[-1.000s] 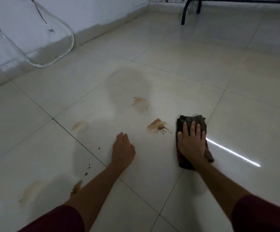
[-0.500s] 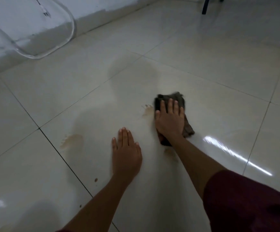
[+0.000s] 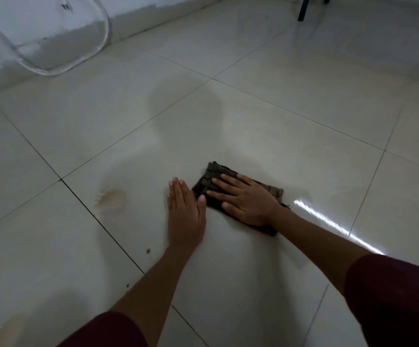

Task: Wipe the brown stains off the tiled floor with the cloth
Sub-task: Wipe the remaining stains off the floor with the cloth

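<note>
We press the right hand (image 3: 247,201) flat on the dark cloth (image 3: 212,176), left hand (image 3: 184,214) flat on the floor (image 3: 291,126) just beside it. A brown stain (image 3: 112,199) sits at nine o'clock.

Hands: two are resting flat, the left hand (image 3: 184,216) on bare tile and the right hand (image 3: 247,200) on the fabric.
Cloths: one dark cloth (image 3: 212,180) is lying on the floor.
Brown stains: one large stain (image 3: 111,199) is showing, one pale smear (image 3: 10,329) at the lower left, and two small spots (image 3: 148,251).
Maroon sleeves: two are showing.
Black furniture legs: one leg (image 3: 303,8) is showing.
</note>
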